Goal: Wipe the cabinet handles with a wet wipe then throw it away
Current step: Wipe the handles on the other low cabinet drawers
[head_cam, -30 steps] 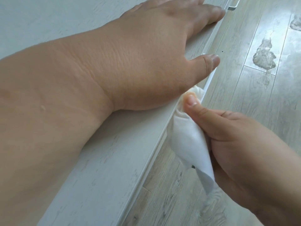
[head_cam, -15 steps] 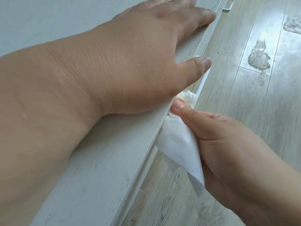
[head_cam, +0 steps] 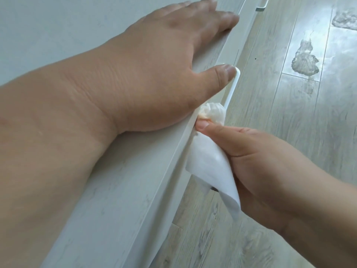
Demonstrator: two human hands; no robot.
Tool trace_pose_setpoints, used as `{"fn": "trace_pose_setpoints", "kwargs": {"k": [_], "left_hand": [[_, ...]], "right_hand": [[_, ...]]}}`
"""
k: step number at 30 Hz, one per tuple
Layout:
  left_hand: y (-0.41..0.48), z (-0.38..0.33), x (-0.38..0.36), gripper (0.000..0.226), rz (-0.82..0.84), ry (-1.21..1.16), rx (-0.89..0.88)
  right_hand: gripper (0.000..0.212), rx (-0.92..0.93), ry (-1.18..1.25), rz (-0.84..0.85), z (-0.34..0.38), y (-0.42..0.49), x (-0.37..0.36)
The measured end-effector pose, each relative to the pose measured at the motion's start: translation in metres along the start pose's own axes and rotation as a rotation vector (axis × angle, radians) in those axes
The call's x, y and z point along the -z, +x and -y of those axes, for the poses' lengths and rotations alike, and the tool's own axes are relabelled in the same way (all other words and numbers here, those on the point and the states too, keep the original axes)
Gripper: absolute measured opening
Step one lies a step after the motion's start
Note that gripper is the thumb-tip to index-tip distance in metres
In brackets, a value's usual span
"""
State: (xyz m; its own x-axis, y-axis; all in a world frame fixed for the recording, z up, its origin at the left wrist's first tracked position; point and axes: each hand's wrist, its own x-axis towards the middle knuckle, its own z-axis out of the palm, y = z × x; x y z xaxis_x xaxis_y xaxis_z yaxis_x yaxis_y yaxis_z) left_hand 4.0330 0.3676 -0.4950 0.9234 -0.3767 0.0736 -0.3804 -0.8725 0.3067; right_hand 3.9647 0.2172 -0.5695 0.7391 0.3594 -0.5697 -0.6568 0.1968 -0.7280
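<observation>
My left hand (head_cam: pixel 158 74) lies flat with straight fingers on the white cabinet top (head_cam: pixel 119 190), its thumb at the front edge. Below that edge runs a slim white cabinet handle (head_cam: pixel 232 85). My right hand (head_cam: pixel 257 159) pinches a white wet wipe (head_cam: pixel 208 163) and presses its bunched end around the lower part of the handle. A loose corner of the wipe hangs down towards the floor. A second, metal handle (head_cam: pixel 261 7) shows farther along the cabinet front at the top.
Grey wood-look floor (head_cam: pixel 270 132) fills the right side, with wet smears (head_cam: pixel 305 60) drying on it at the upper right. The cabinet front drops away beneath the top's edge and is mostly hidden.
My right hand has slid the wipe along the handle towards me, baring more of the handle's far end. My left hand stays pressed on the cabinet top.
</observation>
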Motion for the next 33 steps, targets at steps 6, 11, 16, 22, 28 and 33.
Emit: {"fn": "trace_pose_setpoints", "kwargs": {"k": [6,11,16,22,28,33], "left_hand": [[0.000,0.010,0.002,0.076,0.063,0.044,-0.010],[0.000,0.010,0.007,0.078,0.099,0.048,0.009],[0.002,0.005,0.004,0.080,0.130,0.085,0.013],[-0.001,0.001,0.005,0.079,0.154,0.086,0.018],[-0.002,0.001,0.006,0.077,0.169,0.090,0.012],[0.001,0.000,0.007,0.078,0.167,0.086,0.008]], "right_hand": [[0.052,0.268,-0.378,-0.283,0.005,-0.006,0.009],[0.018,0.379,-0.269,-0.409,0.017,-0.005,0.024],[0.005,0.428,-0.436,-0.455,0.025,0.001,0.032],[0.013,0.543,-0.297,-0.472,0.025,0.009,0.020],[0.031,0.672,-0.245,-0.545,0.016,0.013,0.012],[0.043,0.912,-0.455,-0.680,-0.021,0.028,0.002]]}}
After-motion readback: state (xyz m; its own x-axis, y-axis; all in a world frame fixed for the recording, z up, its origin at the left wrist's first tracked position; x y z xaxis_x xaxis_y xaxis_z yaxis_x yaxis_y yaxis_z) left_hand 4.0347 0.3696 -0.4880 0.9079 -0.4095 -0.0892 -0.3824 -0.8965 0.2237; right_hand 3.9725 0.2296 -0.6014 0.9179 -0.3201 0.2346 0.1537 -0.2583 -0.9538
